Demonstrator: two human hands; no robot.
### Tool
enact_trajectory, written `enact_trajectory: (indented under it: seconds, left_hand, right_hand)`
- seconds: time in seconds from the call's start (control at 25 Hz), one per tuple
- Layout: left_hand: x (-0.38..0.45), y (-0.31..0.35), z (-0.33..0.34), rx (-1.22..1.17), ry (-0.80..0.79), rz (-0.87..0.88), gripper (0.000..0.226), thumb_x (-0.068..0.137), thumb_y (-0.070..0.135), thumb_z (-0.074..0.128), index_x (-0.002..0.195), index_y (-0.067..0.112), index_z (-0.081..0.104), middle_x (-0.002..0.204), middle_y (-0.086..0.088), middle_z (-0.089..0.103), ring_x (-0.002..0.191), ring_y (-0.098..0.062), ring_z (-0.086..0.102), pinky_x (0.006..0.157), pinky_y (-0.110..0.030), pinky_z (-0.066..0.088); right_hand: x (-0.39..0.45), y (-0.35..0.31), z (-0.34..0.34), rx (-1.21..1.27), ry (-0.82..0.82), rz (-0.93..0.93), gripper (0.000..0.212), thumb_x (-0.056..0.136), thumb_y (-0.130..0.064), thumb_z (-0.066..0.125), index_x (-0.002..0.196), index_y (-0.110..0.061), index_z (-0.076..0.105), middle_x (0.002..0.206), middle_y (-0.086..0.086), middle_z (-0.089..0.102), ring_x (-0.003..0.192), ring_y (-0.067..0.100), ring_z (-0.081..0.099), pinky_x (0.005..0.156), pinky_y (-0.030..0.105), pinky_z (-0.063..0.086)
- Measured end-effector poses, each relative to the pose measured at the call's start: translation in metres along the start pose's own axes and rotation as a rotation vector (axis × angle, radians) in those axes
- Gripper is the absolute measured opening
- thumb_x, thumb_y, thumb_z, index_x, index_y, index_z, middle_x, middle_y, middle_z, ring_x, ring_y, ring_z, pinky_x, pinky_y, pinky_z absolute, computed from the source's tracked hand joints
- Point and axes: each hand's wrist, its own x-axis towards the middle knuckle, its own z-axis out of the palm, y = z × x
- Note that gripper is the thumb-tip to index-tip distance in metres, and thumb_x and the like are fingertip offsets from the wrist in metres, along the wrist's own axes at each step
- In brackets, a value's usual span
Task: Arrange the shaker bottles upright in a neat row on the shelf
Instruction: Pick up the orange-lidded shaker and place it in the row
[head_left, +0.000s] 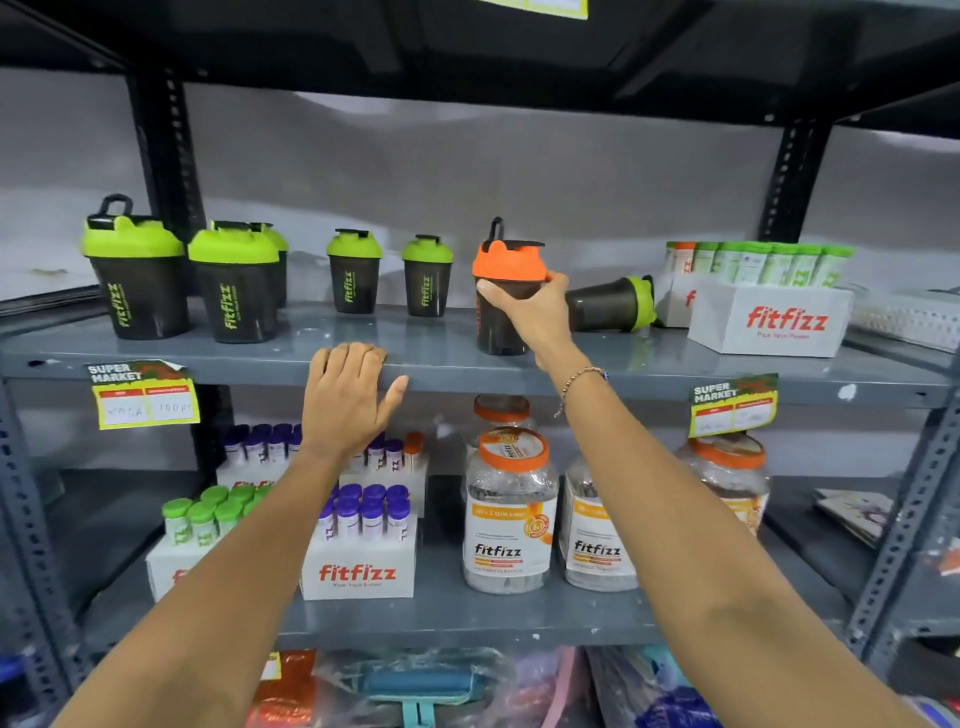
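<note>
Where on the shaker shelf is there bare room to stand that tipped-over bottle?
Bare shelf lies between the small green-lid shaker and the orange-lid shaker in the right hand. It is crowded where the tipped shaker lies against the white box.

bare shelf (374, 332) gap between green shaker (427, 275), orange shaker (506, 296).

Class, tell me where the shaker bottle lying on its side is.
In the head view, the tipped green-lidded shaker lies right of centre on the upper shelf, between the orange-lidded shaker and the white fitfizz box.
</note>
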Motion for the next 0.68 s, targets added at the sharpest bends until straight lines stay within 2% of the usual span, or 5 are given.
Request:
enact_trajectory:
  seconds: [0.08,0.2,0.36,0.52,0.68]
  left_hand:
    - [-0.001,-0.002,0.003,-0.01,0.019,-0.008,0.048,0.096,0.046,0.034,0.1,0.007,0.061,0.098,-0.011,0.064,0.089,-0.029,0.056,0.087,-0.039,0.034]
    - [-0.003,0.0,0.007,-0.023,0.034,-0.037,0.046,0.095,0.046,0.036,0.102,0.007,0.061,0.101,-0.01,0.064,0.091,-0.028,0.055,0.09,-0.039,0.034]
    - [-0.004,0.005,0.008,-0.048,0.041,-0.09,0.044,0.093,0.044,0.039,0.104,0.007,0.062,0.103,-0.01,0.064,0.093,-0.028,0.055,0.094,-0.039,0.032]
    - [-0.005,0.007,0.009,-0.04,0.037,-0.104,0.045,0.092,0.044,0.039,0.104,0.007,0.062,0.102,-0.01,0.064,0.093,-0.029,0.055,0.095,-0.039,0.031]
    - [-0.005,0.008,0.008,-0.037,0.011,-0.11,0.046,0.093,0.044,0.037,0.106,0.007,0.061,0.103,-0.01,0.063,0.094,-0.03,0.054,0.095,-0.04,0.031]
  right_hand:
    - [0.007,0.006,0.015,-0.027,-0.021,0.012,0.09,0.07,-0.032,0.084,0.135,-0.01,0.026,0.132,0.012,0.049,0.118,0.028,0.054,0.092,0.037,0.052]
    - [0.019,0.013,0.026,-0.098,-0.163,0.085,0.095,0.075,-0.017,0.081,0.141,-0.005,0.014,0.138,0.014,0.046,0.127,0.027,0.046,0.108,0.042,0.042]
    - [0.03,0.025,0.025,-0.091,-0.263,0.178,0.095,0.073,-0.002,0.08,0.139,-0.002,0.012,0.135,0.013,0.048,0.129,0.028,0.046,0.108,0.037,0.04]
    - [0.034,0.028,0.028,-0.26,-0.203,0.127,0.105,0.062,-0.02,0.09,0.136,-0.005,0.017,0.141,0.015,0.036,0.132,0.03,0.039,0.111,0.046,0.037]
    - [0.035,0.028,0.023,-0.156,-0.28,0.193,0.094,0.07,-0.006,0.081,0.134,-0.004,0.013,0.132,0.017,0.046,0.119,0.026,0.049,0.1,0.035,0.044]
